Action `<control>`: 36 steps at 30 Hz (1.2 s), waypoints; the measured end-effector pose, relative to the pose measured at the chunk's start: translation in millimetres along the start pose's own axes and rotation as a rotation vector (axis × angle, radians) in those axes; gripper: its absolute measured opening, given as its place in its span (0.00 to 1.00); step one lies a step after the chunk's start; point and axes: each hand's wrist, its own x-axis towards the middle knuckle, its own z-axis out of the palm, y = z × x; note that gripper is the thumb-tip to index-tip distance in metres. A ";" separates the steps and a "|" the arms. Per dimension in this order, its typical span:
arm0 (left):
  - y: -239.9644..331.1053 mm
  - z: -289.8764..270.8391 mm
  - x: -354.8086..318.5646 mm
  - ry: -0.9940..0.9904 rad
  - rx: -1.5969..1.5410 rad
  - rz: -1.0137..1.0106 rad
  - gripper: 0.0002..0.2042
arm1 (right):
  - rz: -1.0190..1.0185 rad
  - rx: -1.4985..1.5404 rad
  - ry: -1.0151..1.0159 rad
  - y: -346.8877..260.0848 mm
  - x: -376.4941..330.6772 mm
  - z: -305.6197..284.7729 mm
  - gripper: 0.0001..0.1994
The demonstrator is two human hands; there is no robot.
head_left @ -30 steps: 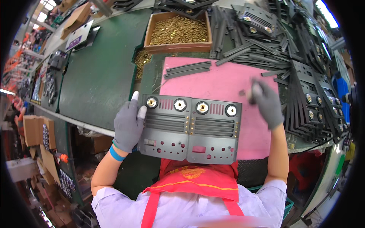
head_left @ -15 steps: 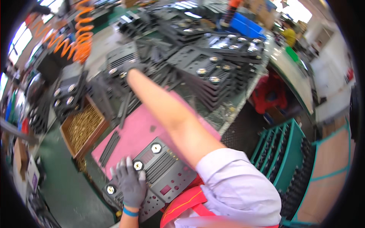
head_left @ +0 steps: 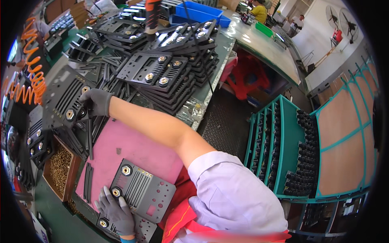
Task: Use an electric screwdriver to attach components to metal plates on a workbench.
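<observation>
My right hand (head_left: 97, 102), in a dark grey glove, is closed on the edge of a black slotted plate (head_left: 60, 95). That plate is raised and tilted at the left, with shiny nut-like fittings showing on it. My left hand (head_left: 116, 212), also gloved, rests with fingers spread on black plates near me. Of these, the upper slotted plate (head_left: 162, 196) has round holes and fittings; part of a second lies beneath my palm. They lie at the near end of a pink mat (head_left: 125, 141). Beside them on the mat are thin black strips (head_left: 88, 182).
A wooden box of small brass parts (head_left: 60, 168) stands left of the mat. Stacked black plates (head_left: 162, 95) fill the far side. A power driver (head_left: 152, 16) hangs above them, near blue bins (head_left: 198, 13). An orange coiled hose (head_left: 34, 77) dangles left; a green rack (head_left: 293, 150) stands right.
My right hand, earlier blurred among the plates at the back, now holds one raised at the left. My left hand stays on the near plates. The whole view has shifted.
</observation>
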 end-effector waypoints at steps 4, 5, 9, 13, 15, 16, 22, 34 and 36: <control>1.7 3.8 3.4 0.017 0.011 0.043 0.29 | 0.051 0.051 -0.348 -44.2 -93.4 -1.4 0.06; 3.8 3.2 5.2 0.031 0.030 0.063 0.29 | 0.013 -0.074 -0.428 -52.7 -97.9 -8.4 0.12; 0.3 4.0 1.1 0.039 0.008 0.047 0.28 | 0.105 -0.638 -0.732 -71.4 -105.0 -21.0 0.20; 4.3 1.4 1.5 0.044 -0.009 0.053 0.28 | 0.498 -1.438 -1.119 -76.8 -111.1 -13.9 0.26; 5.0 0.6 -0.2 0.051 -0.009 0.044 0.28 | 0.845 -1.512 -1.110 -50.2 -112.9 -16.7 0.25; 7.1 0.3 1.2 0.057 -0.018 0.058 0.27 | 0.999 -1.604 -0.984 -43.7 -112.7 -28.1 0.24; 9.8 -4.0 2.0 0.024 -0.035 0.025 0.27 | 0.950 -1.434 -1.120 -25.5 -104.4 -45.9 0.22; 6.2 -8.9 14.6 0.055 -0.035 0.012 0.25 | 1.097 -1.555 -0.766 -53.5 -122.7 -25.3 0.23; -1.4 -4.3 9.4 0.075 -0.024 0.002 0.25 | 1.037 -1.415 -0.656 -45.0 -119.6 -32.9 0.26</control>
